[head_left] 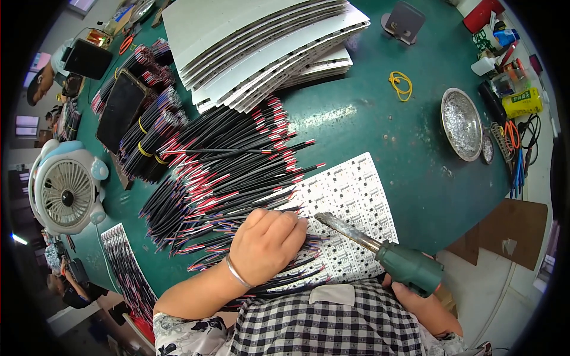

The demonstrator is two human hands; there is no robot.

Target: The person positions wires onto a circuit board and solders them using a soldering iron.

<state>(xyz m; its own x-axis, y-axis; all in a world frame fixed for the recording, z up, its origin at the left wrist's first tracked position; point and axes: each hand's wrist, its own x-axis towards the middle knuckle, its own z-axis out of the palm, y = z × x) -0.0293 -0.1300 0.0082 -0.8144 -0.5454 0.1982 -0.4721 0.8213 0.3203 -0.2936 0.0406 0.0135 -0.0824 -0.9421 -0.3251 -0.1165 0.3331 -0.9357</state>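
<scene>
My left hand [267,243] is closed above the near left part of a white circuit board panel [350,190] printed with many small black patterns. Its fingertips point down and are hidden, so I cannot make out what they pinch. Black cables [219,184] with red, white and blue ends lie beside and under that hand, some reaching onto the panel. My right hand [409,295], partly hidden, grips the dark green handle of a soldering iron [409,268]. Its worn metal tip slants up and left over the panel, a little right of my left fingers, apart from them.
Stacked white panels [261,47] stand at the back. To the right are a metal bowl [462,124] of silvery material, a yellow band [401,86] and a yellow bottle [522,103]. On the left are bundled cables [155,133], a phone [123,110] and a small fan [66,193].
</scene>
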